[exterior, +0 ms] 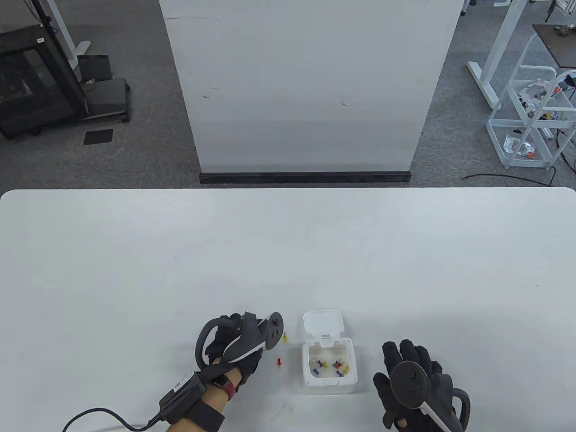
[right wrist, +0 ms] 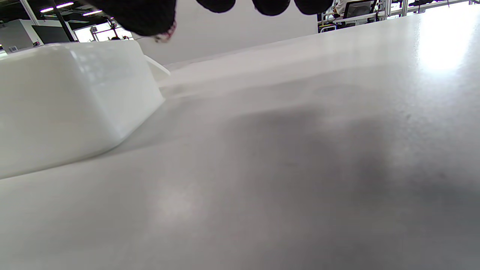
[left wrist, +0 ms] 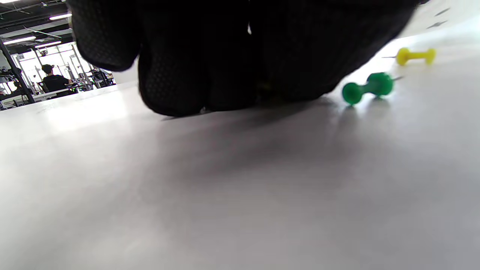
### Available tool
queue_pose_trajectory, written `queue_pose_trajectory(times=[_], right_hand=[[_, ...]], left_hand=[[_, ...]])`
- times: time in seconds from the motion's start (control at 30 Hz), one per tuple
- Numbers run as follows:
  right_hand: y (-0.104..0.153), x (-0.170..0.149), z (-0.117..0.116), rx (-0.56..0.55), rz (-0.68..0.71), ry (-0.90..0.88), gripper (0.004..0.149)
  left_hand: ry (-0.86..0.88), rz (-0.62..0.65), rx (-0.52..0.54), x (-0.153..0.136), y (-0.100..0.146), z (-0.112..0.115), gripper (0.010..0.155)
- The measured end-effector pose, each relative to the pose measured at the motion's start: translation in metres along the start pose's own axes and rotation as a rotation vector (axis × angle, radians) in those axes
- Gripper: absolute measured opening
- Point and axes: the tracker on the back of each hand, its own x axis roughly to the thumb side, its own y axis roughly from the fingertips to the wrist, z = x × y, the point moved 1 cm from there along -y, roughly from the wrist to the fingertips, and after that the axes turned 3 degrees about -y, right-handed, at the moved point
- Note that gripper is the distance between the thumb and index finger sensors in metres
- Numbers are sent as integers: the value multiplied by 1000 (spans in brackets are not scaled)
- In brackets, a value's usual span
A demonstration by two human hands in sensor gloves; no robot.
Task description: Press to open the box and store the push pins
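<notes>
The white table [exterior: 135, 270] carries everything, and the small white box [exterior: 330, 365] near its front edge serves as the landmark. Its lid [exterior: 323, 323] is flipped up and back on the far side, so the press-to-open step looks done and the cavity lies free for dropping pins in.

The left hand [exterior: 234, 348] sits just left of the box, low on the table with fingers curled down onto the surface, probably gathering a loose pin. In the left wrist view the fingertips [left wrist: 168, 93] touch the tabletop, but whether they pinch anything is hidden by the glove, so I cannot tell its grip. The right hand [exterior: 411, 382] rests just right of the box, fingers spread flat and holding nothing, likely parked there to steady the box if needed.

One box, two hands. Inside the box lie roughly seven push pins [exterior: 330, 365] in blue, yellow, red and green; the count is uncertain at this size. Left of the box three are loose: a yellow pin [exterior: 285, 336] near the lid, a red pin [exterior: 279, 362] nearer the front, and a green pin [left wrist: 367, 88] beside the left fingertips, seen only from the wrist.
</notes>
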Motion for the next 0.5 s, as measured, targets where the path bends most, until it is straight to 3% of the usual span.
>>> queue_pose_trajectory(times=[0.23, 0.33, 0.5], right_hand=[[0, -1, 1, -5, -4, -16, 70], [-1, -2, 2, -2, -6, -25, 70], [-1, -2, 1, 4, -5, -21, 70]], left_hand=[[175, -55, -15, -17, -5, -6, 39], [263, -8, 66, -13, 7, -25, 40], [321, 148, 190, 23, 33, -64, 40]])
